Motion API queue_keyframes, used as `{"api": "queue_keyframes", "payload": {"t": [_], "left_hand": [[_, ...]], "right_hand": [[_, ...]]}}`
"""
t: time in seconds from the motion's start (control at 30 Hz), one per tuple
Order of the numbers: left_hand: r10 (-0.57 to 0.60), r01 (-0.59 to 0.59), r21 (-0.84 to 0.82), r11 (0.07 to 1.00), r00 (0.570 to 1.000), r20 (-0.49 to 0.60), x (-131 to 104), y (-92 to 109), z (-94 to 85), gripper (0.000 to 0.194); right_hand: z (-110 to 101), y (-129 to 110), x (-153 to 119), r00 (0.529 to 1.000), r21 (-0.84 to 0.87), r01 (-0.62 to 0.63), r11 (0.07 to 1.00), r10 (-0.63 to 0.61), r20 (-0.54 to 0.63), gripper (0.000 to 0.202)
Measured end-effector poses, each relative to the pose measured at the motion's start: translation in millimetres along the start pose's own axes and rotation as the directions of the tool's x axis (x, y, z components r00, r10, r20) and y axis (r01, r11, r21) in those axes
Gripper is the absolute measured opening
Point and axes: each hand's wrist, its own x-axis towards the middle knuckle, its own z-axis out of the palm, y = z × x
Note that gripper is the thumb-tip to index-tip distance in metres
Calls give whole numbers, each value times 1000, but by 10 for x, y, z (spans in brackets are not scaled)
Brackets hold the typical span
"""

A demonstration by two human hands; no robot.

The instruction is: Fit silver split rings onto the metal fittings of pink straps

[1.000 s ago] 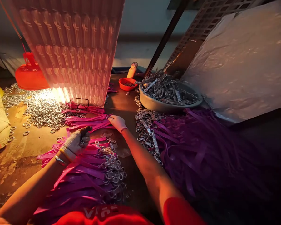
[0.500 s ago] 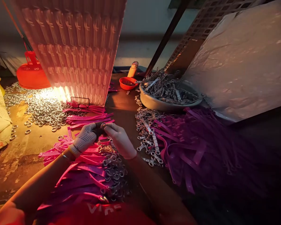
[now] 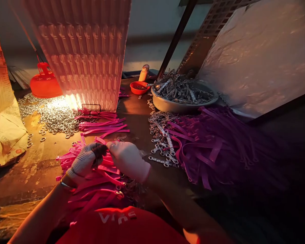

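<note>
My left hand (image 3: 84,162), in a dotted knit glove with dark fingertips, is closed in a pinch over the heap of pink straps (image 3: 96,184). Its fingertips meet those of my right hand (image 3: 129,160), which wears a pale glove and is closed too. Whatever sits between the fingers is too small and dark to make out. A pink strap end shows just above the fingertips; whether it is held I cannot tell. Metal rings (image 3: 120,194) are fixed to the right ends of several straps beneath my hands.
Loose metal rings (image 3: 58,118) lie under a red lamp (image 3: 46,84), beside a ridged plastic sheet (image 3: 91,67). On the right are a basin (image 3: 173,106) of metal chain pieces, more chain pieces (image 3: 165,142) and purple straps (image 3: 213,145). A red bowl (image 3: 138,90) and bottle (image 3: 143,73) stand behind.
The view has shifted, and more of the paper bag at the left now shows. My hands have come nearer my body, with the right hand turned more over the fingertips; both stay pinched together.
</note>
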Motion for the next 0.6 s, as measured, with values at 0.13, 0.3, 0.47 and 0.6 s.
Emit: {"api": "queue_keyframes", "payload": {"t": [0.13, 0.3, 0.47, 0.6], "left_hand": [[63, -76, 154, 985, 994, 83, -91, -9, -37, 43], [334, -345, 531, 774, 935, 120, -125, 44, -110, 32], [142, -219, 402, 889, 967, 212, -125, -15, -225, 37], [242, -335, 503, 797, 940, 241, -120, -53, -213, 28]], "right_hand": [[-2, -63, -62, 998, -64, 43, 997, -40, 39, 25], [197, -107, -56, 998, -30, -33, 999, 31, -49, 24], [310, -159, -80, 992, -198, 98, 975, -111, -55, 27], [213, -157, -95, 997, -115, 77, 990, -76, 7, 26]]}}
